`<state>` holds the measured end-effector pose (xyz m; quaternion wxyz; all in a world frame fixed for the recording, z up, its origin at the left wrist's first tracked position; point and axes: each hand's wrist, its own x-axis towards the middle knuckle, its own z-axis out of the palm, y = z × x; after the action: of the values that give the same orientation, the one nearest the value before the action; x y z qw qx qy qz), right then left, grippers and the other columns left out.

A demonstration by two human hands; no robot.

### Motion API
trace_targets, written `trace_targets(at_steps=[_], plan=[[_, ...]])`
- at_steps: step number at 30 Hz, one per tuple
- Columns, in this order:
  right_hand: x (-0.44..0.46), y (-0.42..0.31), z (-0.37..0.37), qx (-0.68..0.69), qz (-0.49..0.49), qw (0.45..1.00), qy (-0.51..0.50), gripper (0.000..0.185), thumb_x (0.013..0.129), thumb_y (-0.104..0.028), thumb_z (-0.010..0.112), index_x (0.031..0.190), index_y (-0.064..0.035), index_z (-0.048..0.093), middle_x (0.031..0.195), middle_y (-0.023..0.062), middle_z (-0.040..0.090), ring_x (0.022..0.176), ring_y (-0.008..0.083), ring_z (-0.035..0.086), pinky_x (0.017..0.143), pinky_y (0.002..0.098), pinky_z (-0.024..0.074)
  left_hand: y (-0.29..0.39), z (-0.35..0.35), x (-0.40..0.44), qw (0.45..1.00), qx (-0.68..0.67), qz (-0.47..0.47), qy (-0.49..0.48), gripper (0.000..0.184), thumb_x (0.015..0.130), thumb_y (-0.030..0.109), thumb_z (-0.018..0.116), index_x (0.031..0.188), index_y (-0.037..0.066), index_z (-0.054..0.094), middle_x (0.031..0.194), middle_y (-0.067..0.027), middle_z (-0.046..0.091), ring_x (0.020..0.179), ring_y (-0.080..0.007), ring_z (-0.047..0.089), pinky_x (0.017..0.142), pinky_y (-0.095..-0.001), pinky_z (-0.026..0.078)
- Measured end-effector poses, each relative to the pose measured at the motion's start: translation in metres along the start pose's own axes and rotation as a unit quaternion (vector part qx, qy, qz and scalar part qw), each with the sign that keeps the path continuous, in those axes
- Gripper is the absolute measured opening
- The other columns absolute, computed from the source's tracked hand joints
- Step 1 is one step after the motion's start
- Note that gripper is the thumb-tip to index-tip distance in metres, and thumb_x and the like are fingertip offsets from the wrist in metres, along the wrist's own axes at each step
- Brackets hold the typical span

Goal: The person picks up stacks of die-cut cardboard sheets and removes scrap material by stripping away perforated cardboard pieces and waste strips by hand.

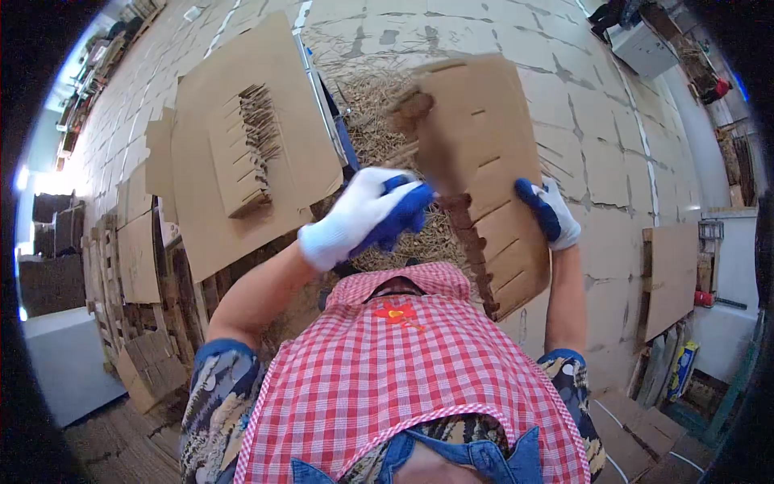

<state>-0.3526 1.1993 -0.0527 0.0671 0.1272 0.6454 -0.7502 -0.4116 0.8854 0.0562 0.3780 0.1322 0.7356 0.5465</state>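
A stack of slotted brown cardboard sheets (504, 173) stands tilted in front of me, its left edge ragged and torn. My right hand (552, 214), in a white glove with blue coating, grips the stack's right edge. My left hand (383, 211), gloved the same way and a little blurred, is beside the torn edge with its fingers curled. What it holds, if anything, does not show clearly. A brown smear blurs the stack's upper left part. Paper scraps (375, 105) lie heaped below and behind the stack.
On the left, a flat cardboard sheet (298, 153) carries another slotted stack (238, 165) with a frayed edge. Wooden pallets (105, 274) stand beyond it. A cardboard panel (673, 274) leans at the right. A person (617, 16) is at the far upper right.
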Motion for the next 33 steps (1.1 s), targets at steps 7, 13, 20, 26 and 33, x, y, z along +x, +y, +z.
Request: trace_targets(at_steps=[7, 13, 20, 26, 33], plan=[[-0.017, -0.002, -0.011, 0.052, 0.031, 0.995, 0.076, 0.03, 0.084, -0.019, 0.058, 0.106, 0.0014, 0.056, 0.095, 0.0036, 0.06, 0.083, 0.0107, 0.056, 0.072, 0.0266, 0.0458, -0.054, -0.01, 0.004, 0.956, 0.239, 0.166, 0.044, 0.032, 0.088, 0.03, 0.052, 0.099, 0.0, 0.058, 0.073, -0.003, 0.059, 0.069, -0.0095, 0.054, 0.062, -0.0253, 0.046], [-0.023, -0.013, 0.009, -0.074, -0.027, 0.997, 0.016, 0.029, 0.083, -0.018, 0.059, 0.104, 0.0029, 0.056, 0.095, 0.0041, 0.06, 0.083, 0.0098, 0.054, 0.073, 0.0261, 0.0447, -0.013, 0.02, 0.032, 0.981, 0.12, 0.132, 0.079, 0.033, 0.086, 0.03, 0.054, 0.104, 0.003, 0.057, 0.08, -0.0113, 0.063, 0.076, -0.0168, 0.059, 0.068, -0.031, 0.047], [-0.04, -0.027, 0.027, -0.064, -0.034, 0.996, 0.045, 0.029, 0.081, -0.015, 0.061, 0.103, 0.0038, 0.057, 0.093, 0.0048, 0.061, 0.081, 0.0099, 0.054, 0.073, 0.0264, 0.0446, -0.028, 0.029, 0.045, 0.856, 0.286, 0.293, 0.316, 0.031, 0.085, 0.032, 0.051, 0.093, 0.005, 0.061, 0.074, -0.0148, 0.061, 0.066, -0.0279, 0.06, 0.061, -0.0362, 0.046], [-0.04, -0.025, 0.019, -0.063, -0.028, 0.996, 0.056, 0.03, 0.083, -0.018, 0.059, 0.105, 0.0013, 0.053, 0.099, 0.0049, 0.058, 0.086, 0.0121, 0.055, 0.075, 0.0275, 0.0457, -0.025, 0.024, 0.02, 0.875, 0.31, 0.272, 0.255, 0.024, 0.083, 0.022, 0.056, 0.091, 0.0, 0.061, 0.075, -0.0132, 0.062, 0.061, -0.0258, 0.06, 0.057, -0.0323, 0.047], [-0.031, -0.031, 0.021, -0.11, -0.111, 0.988, 0.013, 0.026, 0.082, -0.012, 0.058, 0.104, 0.0019, 0.056, 0.095, 0.0043, 0.061, 0.081, 0.0117, 0.057, 0.074, 0.0254, 0.0467, -0.017, 0.029, 0.034, 0.976, 0.051, 0.158, 0.141, 0.027, 0.085, 0.022, 0.057, 0.094, -0.003, 0.06, 0.073, -0.0059, 0.062, 0.06, -0.0144, 0.059, 0.052, -0.0259, 0.046]])
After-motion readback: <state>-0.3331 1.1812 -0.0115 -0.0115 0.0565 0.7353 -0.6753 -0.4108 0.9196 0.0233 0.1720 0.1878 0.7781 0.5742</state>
